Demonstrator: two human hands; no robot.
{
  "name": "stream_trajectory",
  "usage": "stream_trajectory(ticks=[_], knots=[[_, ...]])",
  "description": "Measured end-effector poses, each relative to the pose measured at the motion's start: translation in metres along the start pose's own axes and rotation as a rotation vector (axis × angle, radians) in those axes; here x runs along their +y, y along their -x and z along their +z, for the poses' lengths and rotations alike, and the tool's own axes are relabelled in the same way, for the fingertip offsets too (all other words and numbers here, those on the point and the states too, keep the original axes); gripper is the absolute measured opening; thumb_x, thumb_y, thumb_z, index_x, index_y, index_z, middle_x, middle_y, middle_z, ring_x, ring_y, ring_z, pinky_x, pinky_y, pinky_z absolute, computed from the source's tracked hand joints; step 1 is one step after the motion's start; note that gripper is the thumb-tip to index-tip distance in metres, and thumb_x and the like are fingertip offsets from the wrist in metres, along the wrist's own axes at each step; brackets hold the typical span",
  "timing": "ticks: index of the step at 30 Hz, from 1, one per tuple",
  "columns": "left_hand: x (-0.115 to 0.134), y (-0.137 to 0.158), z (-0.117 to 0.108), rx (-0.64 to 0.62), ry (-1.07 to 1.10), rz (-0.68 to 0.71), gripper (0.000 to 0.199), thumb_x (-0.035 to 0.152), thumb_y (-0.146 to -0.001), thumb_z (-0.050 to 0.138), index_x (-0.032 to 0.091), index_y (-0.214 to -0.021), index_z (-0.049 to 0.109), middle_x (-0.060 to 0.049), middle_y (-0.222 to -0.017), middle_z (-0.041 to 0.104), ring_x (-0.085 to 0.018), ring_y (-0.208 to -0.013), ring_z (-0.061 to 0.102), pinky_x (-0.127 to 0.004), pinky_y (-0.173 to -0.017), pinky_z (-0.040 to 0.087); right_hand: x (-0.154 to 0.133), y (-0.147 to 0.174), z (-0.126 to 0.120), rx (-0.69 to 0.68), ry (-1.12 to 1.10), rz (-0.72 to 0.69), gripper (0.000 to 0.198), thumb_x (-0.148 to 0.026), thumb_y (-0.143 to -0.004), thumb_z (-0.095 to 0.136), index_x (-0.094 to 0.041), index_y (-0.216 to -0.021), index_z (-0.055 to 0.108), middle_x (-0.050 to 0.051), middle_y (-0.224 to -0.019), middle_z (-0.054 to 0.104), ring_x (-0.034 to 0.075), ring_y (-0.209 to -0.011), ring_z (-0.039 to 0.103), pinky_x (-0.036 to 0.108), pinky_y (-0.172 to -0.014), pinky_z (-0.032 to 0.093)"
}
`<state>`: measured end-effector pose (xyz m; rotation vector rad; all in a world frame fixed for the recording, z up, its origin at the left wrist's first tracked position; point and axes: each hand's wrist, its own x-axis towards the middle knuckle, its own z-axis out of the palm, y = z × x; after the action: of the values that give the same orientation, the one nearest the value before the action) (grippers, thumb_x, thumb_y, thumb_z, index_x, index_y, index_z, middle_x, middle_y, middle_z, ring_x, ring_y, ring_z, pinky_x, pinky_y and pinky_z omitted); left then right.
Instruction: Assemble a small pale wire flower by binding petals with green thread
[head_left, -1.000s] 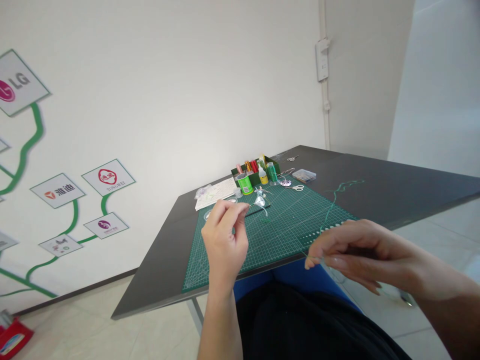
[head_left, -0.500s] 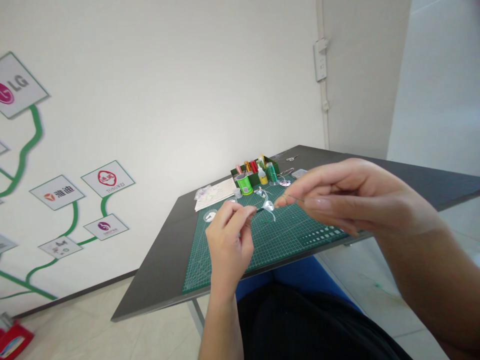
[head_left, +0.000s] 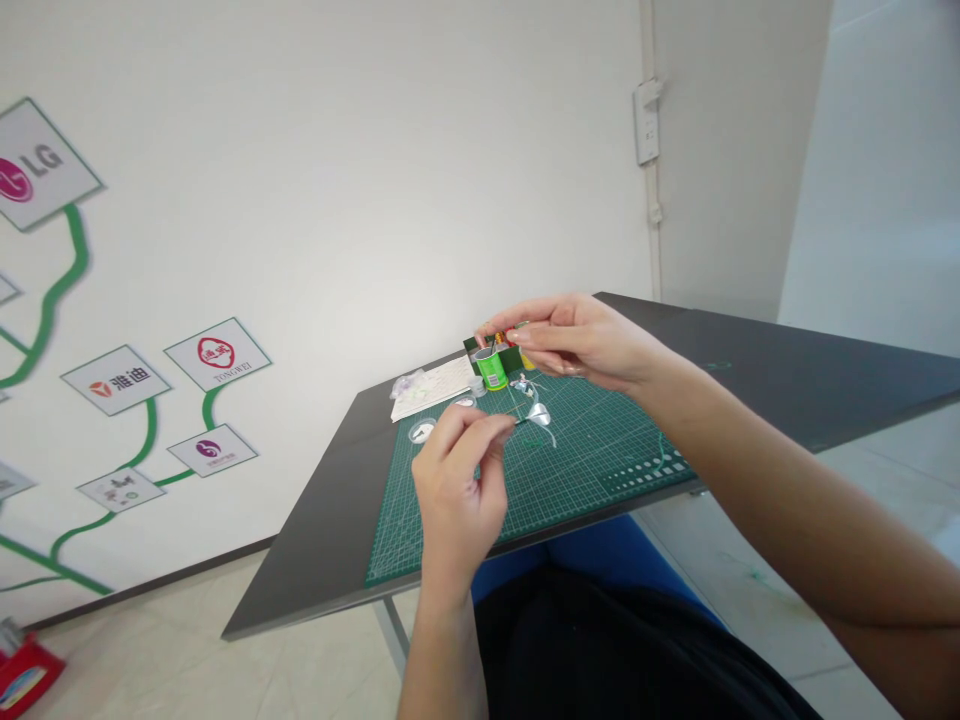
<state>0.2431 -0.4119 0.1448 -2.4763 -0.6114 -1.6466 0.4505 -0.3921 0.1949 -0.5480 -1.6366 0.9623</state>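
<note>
My left hand (head_left: 459, 470) is closed in a pinch above the cutting mat. Between its fingertips is a thin dark stem with a shiny white petal-like piece (head_left: 538, 414) at its end, pointing right. My right hand (head_left: 574, 342) is raised higher and farther out, in front of the green can. Its thumb and fingers are pinched around a fine thread, hard to see, that seems to run down towards the stem. Green thread (head_left: 663, 455) also lies in loose curves over the right part of the mat.
A green cutting mat (head_left: 435, 530) covers much of the dark table (head_left: 315, 540). At the back stand a green can (head_left: 493, 370), a dark green box (head_left: 471, 348) partly hidden by my right hand, and white sheets (head_left: 431, 385). Small round dishes (head_left: 422, 431) sit at the mat's left.
My right hand has moved left and away from me, up from beside the white piece to the front of the can and box. My left hand has stayed nearly still with the stem.
</note>
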Motion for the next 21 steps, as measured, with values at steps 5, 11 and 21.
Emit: stream_trajectory(ticks=[5,11,21], knots=[[0.001,-0.001,-0.001,0.02,0.01,-0.006,0.017,0.012,-0.094,0.058,0.021,-0.093,0.073,-0.002,-0.079,0.062,-0.012,-0.069,0.057,-0.023,-0.062,0.048,0.031,0.0,0.002,-0.001,-0.029,0.088,0.033,-0.029,-0.091,0.064,-0.008,-0.116,0.069,-0.01,-0.045,0.039,0.004,-0.039,0.026,0.022,-0.039,0.017],[0.002,-0.001,0.0,0.053,0.008,-0.021,0.017,0.009,-0.093,0.059,0.02,-0.092,0.072,-0.002,-0.082,0.063,-0.012,-0.072,0.057,-0.024,-0.063,0.048,0.06,0.024,0.016,0.011,-0.012,0.216,0.031,-0.033,-0.089,0.065,-0.012,-0.109,0.073,-0.008,-0.046,0.042,0.005,-0.04,0.029,0.021,-0.038,0.018],[-0.004,-0.001,0.008,0.073,0.101,-0.165,0.012,0.018,-0.095,0.059,0.018,-0.086,0.067,-0.005,-0.091,0.065,-0.015,-0.086,0.062,-0.024,-0.065,0.049,0.065,0.087,0.038,0.084,0.01,0.271,0.041,-0.041,-0.094,0.059,-0.009,-0.119,0.07,-0.008,-0.047,0.04,0.007,-0.041,0.031,0.021,-0.041,0.023]])
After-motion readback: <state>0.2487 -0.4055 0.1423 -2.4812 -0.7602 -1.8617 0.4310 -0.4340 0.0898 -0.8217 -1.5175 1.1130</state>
